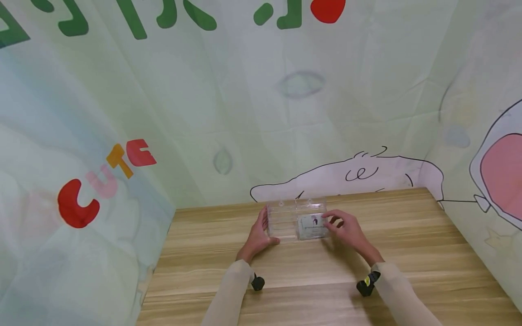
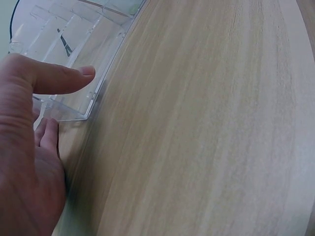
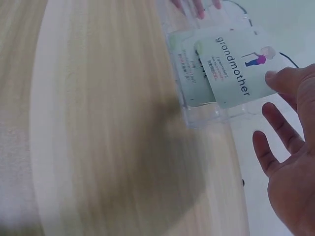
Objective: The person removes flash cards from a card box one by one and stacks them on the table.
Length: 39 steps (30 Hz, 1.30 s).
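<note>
A clear plastic box [image 1: 281, 218] with several compartments stands near the table's back edge. My left hand [image 1: 258, 234] grips its left end, the thumb along the front and the other fingers at the side. In the right wrist view, a white card [image 3: 234, 73] printed "grandmother" with a small figure is pinched at one edge by my right hand [image 3: 300, 142]. That card is tilted and overlaps another printed card [image 3: 189, 71] lying in the box's right compartment. The left compartments hold nothing visible in the left wrist view.
The wooden table [image 1: 310, 271] stretches in front of the box and to both sides. Behind it hangs a pale green printed backdrop [image 1: 244, 113], which also runs along the left and right sides. Each wrist wears a strap with a small black device [image 1: 258, 283].
</note>
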Each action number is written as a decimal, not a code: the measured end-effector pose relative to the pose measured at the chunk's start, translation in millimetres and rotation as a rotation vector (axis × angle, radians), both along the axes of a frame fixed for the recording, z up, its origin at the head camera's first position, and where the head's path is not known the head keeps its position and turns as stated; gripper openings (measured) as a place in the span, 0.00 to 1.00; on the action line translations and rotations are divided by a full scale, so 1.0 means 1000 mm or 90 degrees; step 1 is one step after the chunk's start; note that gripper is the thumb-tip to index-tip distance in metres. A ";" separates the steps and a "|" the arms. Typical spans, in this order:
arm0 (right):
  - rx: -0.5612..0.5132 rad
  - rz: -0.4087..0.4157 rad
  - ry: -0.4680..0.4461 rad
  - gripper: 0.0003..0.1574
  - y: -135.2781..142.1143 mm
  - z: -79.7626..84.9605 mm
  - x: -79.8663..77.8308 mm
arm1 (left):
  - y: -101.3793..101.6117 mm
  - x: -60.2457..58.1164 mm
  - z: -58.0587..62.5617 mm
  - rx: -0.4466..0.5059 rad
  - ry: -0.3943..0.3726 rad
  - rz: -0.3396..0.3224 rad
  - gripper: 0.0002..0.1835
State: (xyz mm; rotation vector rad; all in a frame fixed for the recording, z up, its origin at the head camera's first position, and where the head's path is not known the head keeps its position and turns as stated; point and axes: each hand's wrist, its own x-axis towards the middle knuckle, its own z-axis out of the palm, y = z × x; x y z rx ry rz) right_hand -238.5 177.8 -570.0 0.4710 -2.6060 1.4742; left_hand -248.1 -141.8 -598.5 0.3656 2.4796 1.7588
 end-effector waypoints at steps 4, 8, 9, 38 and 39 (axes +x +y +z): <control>-0.005 -0.013 0.007 0.16 0.003 0.006 -0.002 | -0.002 -0.005 -0.011 -0.009 -0.006 0.004 0.67; -0.025 -0.006 -0.004 0.18 0.005 0.011 -0.001 | -0.001 -0.005 -0.009 -0.010 -0.009 0.005 0.67; -0.029 -0.003 -0.009 0.19 0.006 0.012 -0.001 | -0.001 -0.005 -0.009 -0.010 -0.010 0.005 0.67; -0.027 -0.006 -0.087 0.25 0.059 0.005 0.025 | -0.002 -0.005 -0.009 -0.010 -0.007 0.004 0.67; -0.024 -0.008 -0.090 0.25 0.060 0.003 0.026 | -0.002 -0.005 -0.009 -0.012 -0.007 0.005 0.67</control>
